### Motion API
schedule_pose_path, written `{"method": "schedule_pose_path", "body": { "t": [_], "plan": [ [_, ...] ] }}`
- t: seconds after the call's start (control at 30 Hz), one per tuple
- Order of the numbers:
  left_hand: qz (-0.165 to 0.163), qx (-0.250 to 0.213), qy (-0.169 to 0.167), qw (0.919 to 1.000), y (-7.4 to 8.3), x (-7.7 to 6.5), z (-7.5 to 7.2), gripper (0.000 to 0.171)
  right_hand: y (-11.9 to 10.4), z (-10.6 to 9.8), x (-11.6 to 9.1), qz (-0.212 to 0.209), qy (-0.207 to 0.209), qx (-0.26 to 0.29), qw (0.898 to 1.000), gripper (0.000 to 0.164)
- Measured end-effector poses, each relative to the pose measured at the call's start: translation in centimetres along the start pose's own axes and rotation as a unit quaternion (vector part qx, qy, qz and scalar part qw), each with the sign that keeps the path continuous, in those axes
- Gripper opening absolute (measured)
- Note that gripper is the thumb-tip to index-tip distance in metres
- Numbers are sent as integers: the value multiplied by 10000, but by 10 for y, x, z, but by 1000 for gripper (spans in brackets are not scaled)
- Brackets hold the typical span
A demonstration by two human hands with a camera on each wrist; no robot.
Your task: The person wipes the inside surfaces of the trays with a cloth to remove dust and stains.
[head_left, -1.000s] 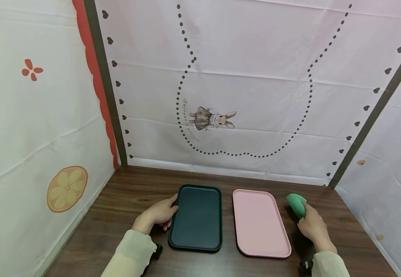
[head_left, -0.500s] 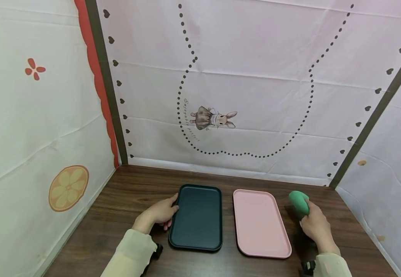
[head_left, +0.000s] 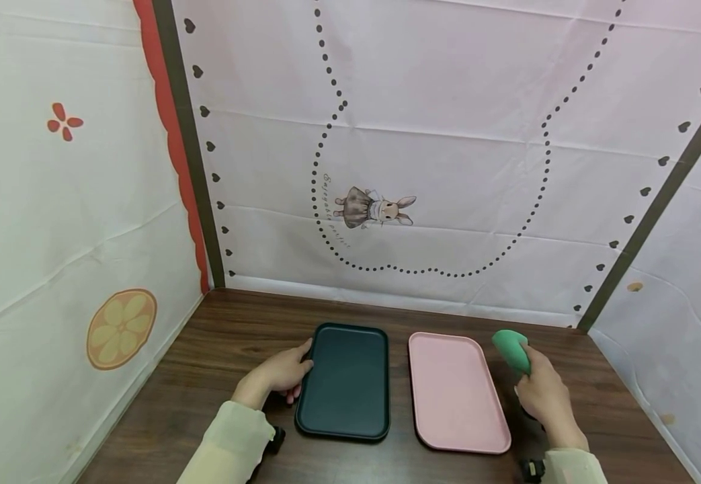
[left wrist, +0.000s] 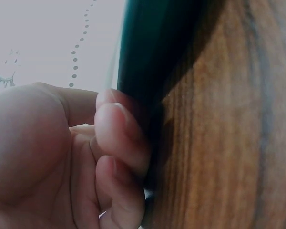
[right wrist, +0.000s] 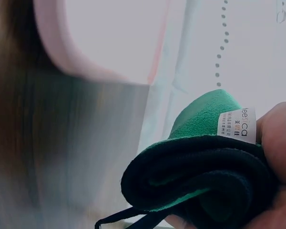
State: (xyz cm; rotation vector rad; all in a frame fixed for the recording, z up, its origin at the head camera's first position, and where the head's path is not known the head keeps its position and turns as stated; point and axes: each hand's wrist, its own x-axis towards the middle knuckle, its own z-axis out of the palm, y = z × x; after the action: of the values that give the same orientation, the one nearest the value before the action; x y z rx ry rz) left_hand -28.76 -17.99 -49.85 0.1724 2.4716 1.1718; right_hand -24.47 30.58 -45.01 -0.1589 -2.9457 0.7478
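Note:
Folded into a roll, a green towel (head_left: 513, 350) with a white label and a dark cord is held in my right hand (head_left: 545, 390), to the right of the pink tray (head_left: 459, 393). In the right wrist view, the towel (right wrist: 205, 117) shows its dark rolled end, and part of my hand is hidden behind it. My left hand (head_left: 280, 372) holds the left edge of a dark green tray (head_left: 343, 383), its thumb at the rim. Curled fingers (left wrist: 119, 138) press against the side of that tray (left wrist: 145, 43) in the left wrist view.
Both trays lie side by side on a brown wooden table (head_left: 247, 316), with a narrow gap between them. Printed white cloth walls (head_left: 447, 168) close off the back and both sides.
My right hand first moved slightly away and right, then left toward the pink tray, carrying the green towel. My left hand keeps its place on the dark green tray.

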Motion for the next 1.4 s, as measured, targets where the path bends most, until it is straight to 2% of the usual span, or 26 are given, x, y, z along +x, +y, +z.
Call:
{"method": "schedule_pose_path", "body": {
  "t": [0.47, 0.83, 1.4],
  "plan": [
    [-21, -12, -25, 10000, -1, 2, 1, 66, -33, 15, -15, -699, 220, 103, 9973, 57],
    [-48, -52, -26, 10000, -1, 2, 0, 66, -48, 26, -21, -1187, 461, 150, 9918, 57],
    [9, -21, 5, 10000, 0, 0, 1, 65, -76, 43, -29, -1529, 692, 118, 9857, 64]
  ]
}}
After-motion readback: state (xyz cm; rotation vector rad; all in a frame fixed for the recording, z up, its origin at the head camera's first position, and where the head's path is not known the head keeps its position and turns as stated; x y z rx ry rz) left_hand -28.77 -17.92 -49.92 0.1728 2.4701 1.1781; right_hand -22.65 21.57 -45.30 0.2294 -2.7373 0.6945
